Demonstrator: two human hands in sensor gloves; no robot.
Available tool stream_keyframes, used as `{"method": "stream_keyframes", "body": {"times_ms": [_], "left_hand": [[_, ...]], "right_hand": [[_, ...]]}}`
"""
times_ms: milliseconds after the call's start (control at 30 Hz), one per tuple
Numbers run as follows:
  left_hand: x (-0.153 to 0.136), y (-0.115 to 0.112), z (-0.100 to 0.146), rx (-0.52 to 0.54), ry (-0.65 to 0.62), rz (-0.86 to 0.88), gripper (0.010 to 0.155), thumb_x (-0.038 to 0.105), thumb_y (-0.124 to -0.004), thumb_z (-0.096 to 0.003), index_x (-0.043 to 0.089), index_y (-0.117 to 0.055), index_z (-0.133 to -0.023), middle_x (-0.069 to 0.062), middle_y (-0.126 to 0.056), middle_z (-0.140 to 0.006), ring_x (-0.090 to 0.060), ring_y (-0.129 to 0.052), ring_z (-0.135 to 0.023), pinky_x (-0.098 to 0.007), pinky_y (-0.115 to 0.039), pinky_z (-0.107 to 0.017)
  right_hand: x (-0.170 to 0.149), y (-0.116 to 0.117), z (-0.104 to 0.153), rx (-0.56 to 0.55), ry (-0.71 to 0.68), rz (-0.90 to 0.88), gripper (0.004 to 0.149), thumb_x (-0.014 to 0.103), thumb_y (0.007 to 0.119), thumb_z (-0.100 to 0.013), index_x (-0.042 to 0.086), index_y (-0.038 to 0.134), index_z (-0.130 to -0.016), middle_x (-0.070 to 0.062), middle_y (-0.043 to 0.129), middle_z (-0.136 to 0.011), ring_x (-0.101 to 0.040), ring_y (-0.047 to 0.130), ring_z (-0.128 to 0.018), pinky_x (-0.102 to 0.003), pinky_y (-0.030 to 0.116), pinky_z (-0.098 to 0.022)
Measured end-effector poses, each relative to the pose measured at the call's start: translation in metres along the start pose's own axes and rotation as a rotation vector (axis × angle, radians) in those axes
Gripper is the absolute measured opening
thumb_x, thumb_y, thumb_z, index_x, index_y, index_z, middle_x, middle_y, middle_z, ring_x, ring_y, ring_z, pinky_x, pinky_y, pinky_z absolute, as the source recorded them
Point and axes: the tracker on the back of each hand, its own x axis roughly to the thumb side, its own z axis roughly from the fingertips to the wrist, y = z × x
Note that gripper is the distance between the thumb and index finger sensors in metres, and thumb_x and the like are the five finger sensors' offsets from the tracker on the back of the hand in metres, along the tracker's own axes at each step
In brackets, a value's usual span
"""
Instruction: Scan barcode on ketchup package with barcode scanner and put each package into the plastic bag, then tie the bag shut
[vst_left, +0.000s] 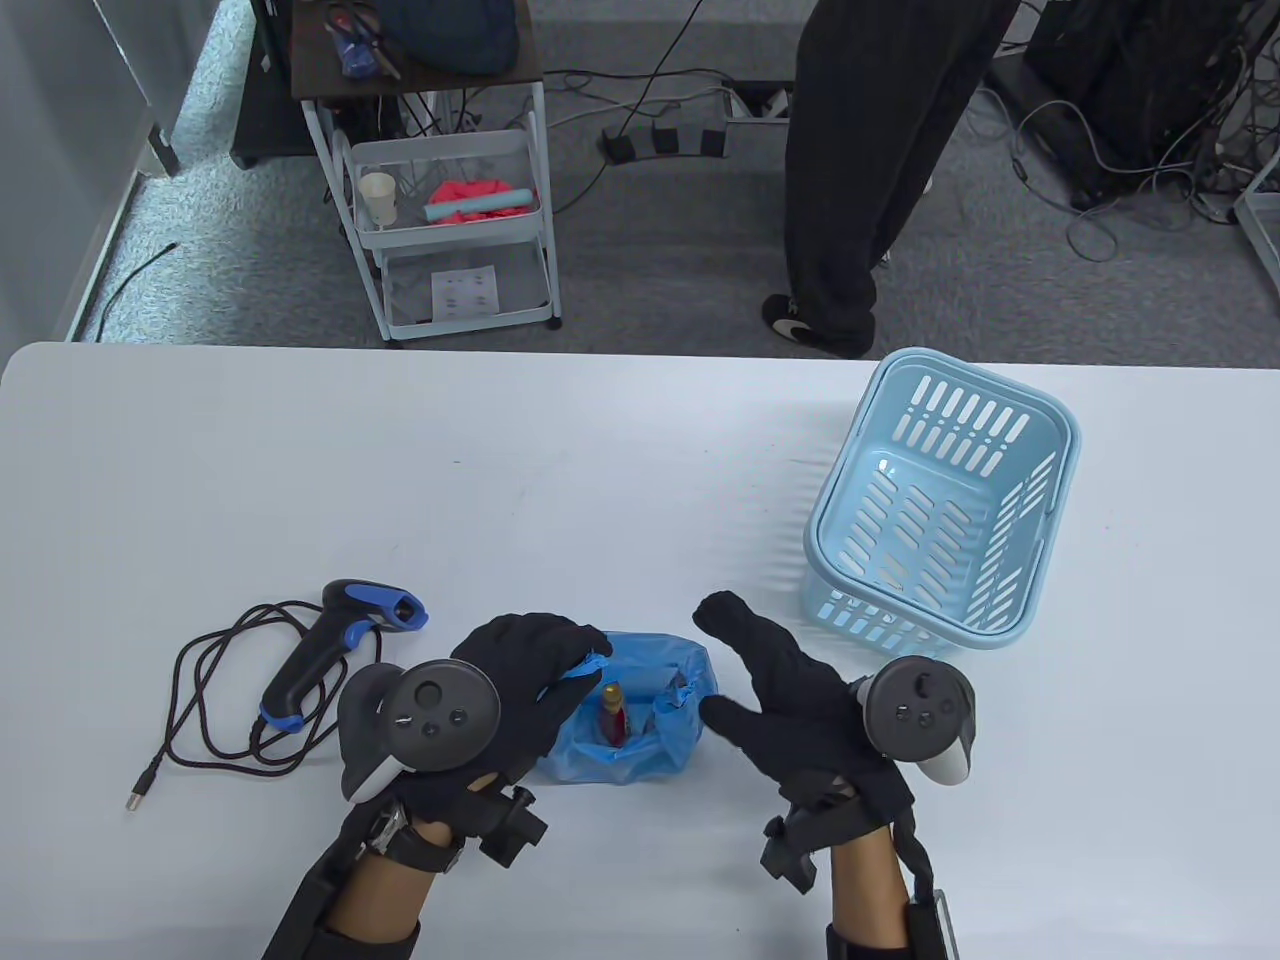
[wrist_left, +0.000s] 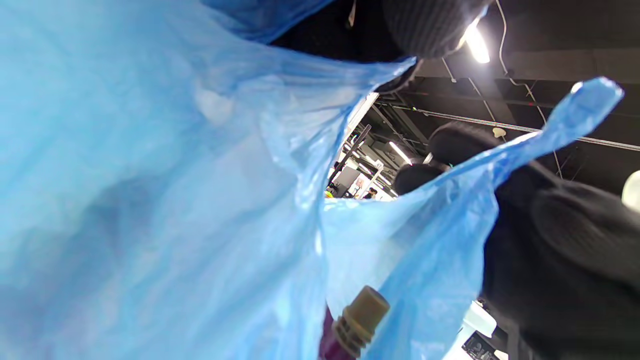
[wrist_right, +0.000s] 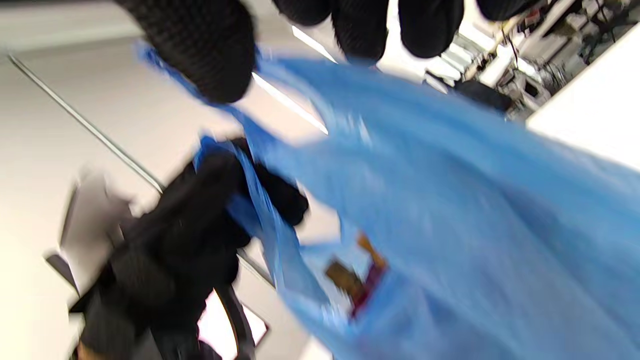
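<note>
The blue plastic bag (vst_left: 640, 750) stands open on the table's near side, with a red ketchup package (vst_left: 613, 714) with a tan cap upright inside it. My left hand (vst_left: 560, 665) grips the bag's left rim. My right hand (vst_left: 745, 665) hovers just right of the bag with its fingers spread and holds nothing. The black-and-blue barcode scanner (vst_left: 335, 640) lies on the table left of my left hand. The left wrist view shows the bag (wrist_left: 200, 200) close up and the package's cap (wrist_left: 361, 315). In the blurred right wrist view, my left hand (wrist_right: 190, 240) holds the bag's edge (wrist_right: 260, 220).
A light blue slotted basket (vst_left: 1040, 470) sits at the right, behind my right hand. The scanner's dark cable (vst_left: 200, 700) loops at the left. A person (vst_left: 860, 170) in black stands beyond the table's far edge, beside a white cart (vst_left: 450, 200).
</note>
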Motion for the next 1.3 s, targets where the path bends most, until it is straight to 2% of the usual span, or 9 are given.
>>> {"method": "stream_keyframes", "body": {"times_ms": [67,133,200,333,567,800,900,1133,1300], "left_hand": [[0.003,0.002,0.001,0.011,-0.010,0.009,0.041,0.047,-0.069,-0.0531,0.030,-0.080,-0.090,0.003,-0.083,-0.090,-0.032,-0.090,-0.080,-0.057,-0.066,-0.072],[0.006,0.004,0.002,0.020,-0.017,0.000,0.041,0.047,-0.069,-0.0532,0.030,-0.080,-0.090,0.003,-0.083,-0.090,-0.032,-0.090,-0.080,-0.056,-0.066,-0.072],[0.010,0.005,0.003,0.018,-0.039,-0.012,0.042,0.047,-0.069,-0.0530,0.031,-0.081,-0.090,0.002,-0.082,-0.091,-0.032,-0.090,-0.081,-0.057,-0.066,-0.072],[0.017,0.008,0.006,0.028,-0.061,-0.059,0.042,0.048,-0.068,-0.0532,0.032,-0.080,-0.091,0.000,-0.079,-0.095,-0.033,-0.087,-0.085,-0.057,-0.065,-0.073],[0.030,0.009,0.009,-0.006,-0.145,-0.175,0.045,0.048,-0.067,-0.0535,0.038,-0.076,-0.097,-0.001,-0.062,-0.112,-0.036,-0.070,-0.103,-0.062,-0.055,-0.078],[0.042,0.001,0.006,-0.059,-0.190,-0.185,0.047,0.049,-0.067,-0.0532,0.042,-0.075,-0.099,0.000,-0.050,-0.118,-0.036,-0.057,-0.112,-0.065,-0.048,-0.080],[0.042,-0.002,-0.001,-0.081,-0.171,-0.204,0.047,0.049,-0.067,-0.0532,0.043,-0.074,-0.099,-0.001,-0.048,-0.119,-0.037,-0.054,-0.113,-0.065,-0.047,-0.081],[0.044,0.000,-0.019,-0.093,-0.126,-0.221,0.047,0.048,-0.067,-0.0534,0.044,-0.073,-0.100,-0.001,-0.046,-0.120,-0.037,-0.053,-0.113,-0.065,-0.046,-0.080],[0.043,0.001,-0.024,-0.088,-0.106,-0.225,0.047,0.048,-0.067,-0.0535,0.043,-0.074,-0.100,-0.001,-0.047,-0.120,-0.037,-0.054,-0.113,-0.065,-0.047,-0.080]], "right_hand": [[0.003,0.020,-0.006,-0.033,0.017,0.125,0.099,0.047,0.086,-0.048,0.009,0.025,-0.116,-0.023,0.039,-0.118,-0.055,0.039,-0.105,-0.073,0.034,-0.074],[0.007,0.032,-0.014,-0.109,0.003,0.220,0.095,0.047,0.086,-0.047,0.009,0.031,-0.115,-0.022,0.049,-0.115,-0.053,0.049,-0.102,-0.071,0.040,-0.073],[0.013,0.042,-0.021,-0.207,-0.010,0.259,0.078,0.037,0.085,-0.049,0.011,0.046,-0.112,-0.020,0.062,-0.108,-0.051,0.060,-0.097,-0.070,0.044,-0.072],[0.017,0.047,-0.033,-0.269,0.014,0.264,0.040,0.026,0.075,-0.055,0.015,0.076,-0.093,-0.015,0.085,-0.088,-0.045,0.076,-0.084,-0.065,0.054,-0.069],[0.010,0.047,-0.042,-0.324,0.088,0.095,0.043,0.023,0.069,-0.057,0.012,0.070,-0.098,-0.010,0.092,-0.068,-0.039,0.086,-0.069,-0.061,0.063,-0.063],[0.011,0.050,-0.049,-0.363,0.134,0.188,0.047,0.029,0.066,-0.059,0.008,0.064,-0.101,-0.001,0.089,-0.049,-0.030,0.089,-0.055,-0.057,0.070,-0.057],[0.012,0.049,-0.050,-0.295,0.112,0.182,0.051,0.029,0.066,-0.058,0.006,0.060,-0.103,-0.002,0.087,-0.049,-0.031,0.088,-0.055,-0.058,0.068,-0.057],[0.014,0.040,-0.052,0.049,0.012,0.083,0.064,0.025,0.068,-0.059,0.005,0.040,-0.113,-0.010,0.081,-0.072,-0.040,0.076,-0.074,-0.065,0.055,-0.067],[0.010,0.034,-0.050,0.130,-0.014,-0.012,0.067,0.021,0.071,-0.059,0.004,0.036,-0.114,-0.014,0.077,-0.080,-0.044,0.070,-0.080,-0.067,0.048,-0.070]]}}
